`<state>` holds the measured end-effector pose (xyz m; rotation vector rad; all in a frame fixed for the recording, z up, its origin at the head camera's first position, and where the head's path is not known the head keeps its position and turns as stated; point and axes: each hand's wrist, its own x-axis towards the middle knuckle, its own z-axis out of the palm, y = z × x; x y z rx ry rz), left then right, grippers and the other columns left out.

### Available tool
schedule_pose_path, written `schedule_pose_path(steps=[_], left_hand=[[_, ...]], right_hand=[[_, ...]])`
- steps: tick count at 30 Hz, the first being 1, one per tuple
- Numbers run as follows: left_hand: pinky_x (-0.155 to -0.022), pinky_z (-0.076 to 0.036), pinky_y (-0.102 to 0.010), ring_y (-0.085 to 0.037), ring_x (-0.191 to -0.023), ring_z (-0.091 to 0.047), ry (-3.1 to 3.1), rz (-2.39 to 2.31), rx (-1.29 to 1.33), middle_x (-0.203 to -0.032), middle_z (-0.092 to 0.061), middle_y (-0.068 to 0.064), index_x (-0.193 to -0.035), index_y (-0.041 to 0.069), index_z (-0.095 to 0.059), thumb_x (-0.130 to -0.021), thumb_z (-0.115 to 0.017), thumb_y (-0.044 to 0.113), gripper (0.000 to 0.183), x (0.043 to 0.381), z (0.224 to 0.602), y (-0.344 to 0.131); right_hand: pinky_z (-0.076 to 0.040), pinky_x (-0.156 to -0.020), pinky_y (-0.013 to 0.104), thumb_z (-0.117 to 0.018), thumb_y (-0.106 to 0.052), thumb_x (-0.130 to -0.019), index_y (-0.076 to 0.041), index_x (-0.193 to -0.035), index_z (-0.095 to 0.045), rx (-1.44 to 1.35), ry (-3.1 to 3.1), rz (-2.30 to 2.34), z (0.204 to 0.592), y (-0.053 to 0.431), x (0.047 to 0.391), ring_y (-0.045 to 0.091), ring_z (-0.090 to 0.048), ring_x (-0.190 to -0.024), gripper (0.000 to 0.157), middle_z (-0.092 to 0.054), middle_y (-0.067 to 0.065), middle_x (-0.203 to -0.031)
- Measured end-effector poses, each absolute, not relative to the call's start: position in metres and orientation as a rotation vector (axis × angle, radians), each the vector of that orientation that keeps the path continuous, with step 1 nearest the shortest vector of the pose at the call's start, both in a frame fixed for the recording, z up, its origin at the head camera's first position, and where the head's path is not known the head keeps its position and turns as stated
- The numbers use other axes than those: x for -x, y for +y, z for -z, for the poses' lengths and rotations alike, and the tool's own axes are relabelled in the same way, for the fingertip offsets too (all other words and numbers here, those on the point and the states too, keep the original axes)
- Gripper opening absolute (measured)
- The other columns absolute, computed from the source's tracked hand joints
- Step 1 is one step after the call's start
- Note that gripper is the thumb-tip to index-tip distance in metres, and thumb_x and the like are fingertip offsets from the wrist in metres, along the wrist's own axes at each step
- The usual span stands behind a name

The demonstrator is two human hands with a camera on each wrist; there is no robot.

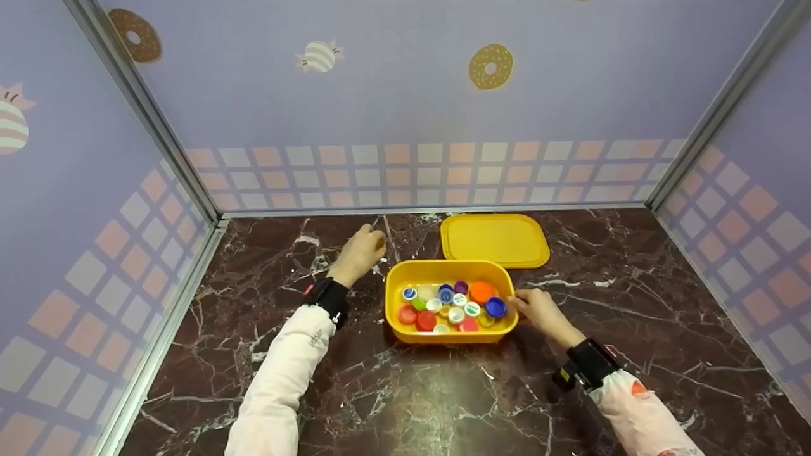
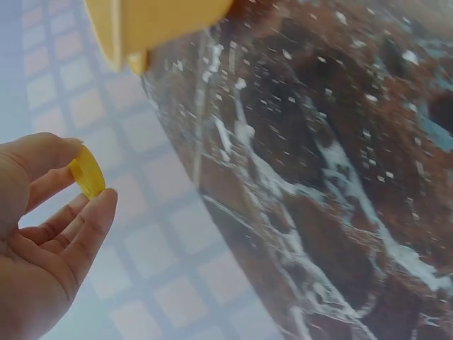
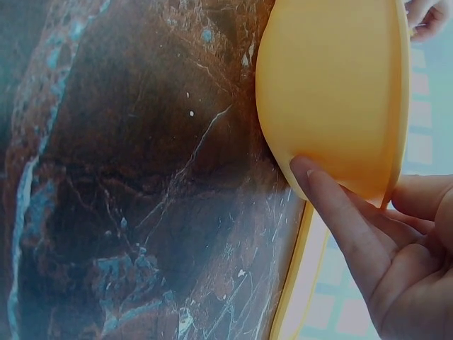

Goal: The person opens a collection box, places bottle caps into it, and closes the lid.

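Observation:
A yellow plastic tub (image 1: 405,269) stands on the dark marbled tabletop, with many coloured bottle caps lying inside, among them a blue cap (image 1: 495,307) and an orange cap (image 1: 483,292). My right hand (image 1: 542,311) grips the tub's right end, thumb at the rim and fingers against the outer wall, as the right wrist view shows. To the left of the tub, my left hand (image 1: 361,253) is held above the tabletop. In the left wrist view it pinches a yellow bottle cap (image 2: 87,172) between thumb and fingers.
Behind the tub a flat yellow lid (image 1: 495,239) lies on the tabletop. Lilac panels with pink and white squares enclose the back (image 1: 405,114) and both sides. Black camera straps sit on both wrists.

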<state>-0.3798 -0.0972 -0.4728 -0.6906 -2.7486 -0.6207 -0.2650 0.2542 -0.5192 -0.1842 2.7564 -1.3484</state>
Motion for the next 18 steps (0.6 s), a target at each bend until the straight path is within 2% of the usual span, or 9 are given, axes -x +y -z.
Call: schedule_pose_path(steps=[9,18], left_hand=[[-0.071,-0.044,-0.035,-0.025,-0.075,-0.053,-2.760,0.594,0.792,-0.085,-0.048,-0.010,-0.087,0.002,-0.064,-0.079,-0.065,0.009,0.011,0.369,0.464,-0.078],[-0.065,-0.045,-0.034,-0.024,-0.069,-0.053,-2.696,0.439,1.029,-0.079,-0.046,-0.009,-0.082,0.003,-0.064,-0.078,-0.064,0.009,0.007,0.356,0.466,-0.051]], right_hand=[[-0.051,-0.058,0.039,-0.051,-0.006,-0.091,0.009,-0.096,-0.062,0.194,2.764,1.334,0.520,0.255,0.264,0.024,-0.063,-0.067,0.020,-0.063,0.018,-0.081],[-0.051,-0.057,0.038,-0.051,-0.006,-0.091,0.010,-0.094,-0.062,0.206,2.771,1.321,0.519,0.255,0.266,0.024,-0.063,-0.066,0.020,-0.063,0.018,-0.082]])
